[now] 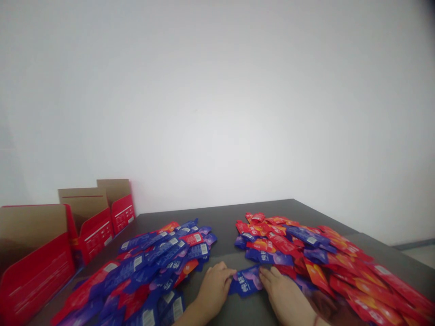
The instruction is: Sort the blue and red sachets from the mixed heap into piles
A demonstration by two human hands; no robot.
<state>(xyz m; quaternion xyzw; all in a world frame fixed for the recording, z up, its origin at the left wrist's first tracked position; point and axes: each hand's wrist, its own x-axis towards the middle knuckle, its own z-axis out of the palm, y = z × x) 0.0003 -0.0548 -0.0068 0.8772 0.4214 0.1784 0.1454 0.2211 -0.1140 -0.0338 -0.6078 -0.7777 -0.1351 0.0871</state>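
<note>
My left hand [212, 290] and my right hand [283, 296] rest low on the dark table [224, 217], fingertips on either end of one blue sachet [246, 280] lying flat between them. Left of my left hand spreads a mostly blue pile of sachets [149, 267] with some red ones mixed in. Beside my right hand lies a mostly red and orange pile of sachets [316, 253] with a few blue ones among them.
Three open red cardboard boxes with brown flaps stand along the table's left edge: a near box [32, 262], a middle box [90, 224] and a far box [118, 203]. A plain white wall rises behind. The table's right edge [384, 242] drops to the floor.
</note>
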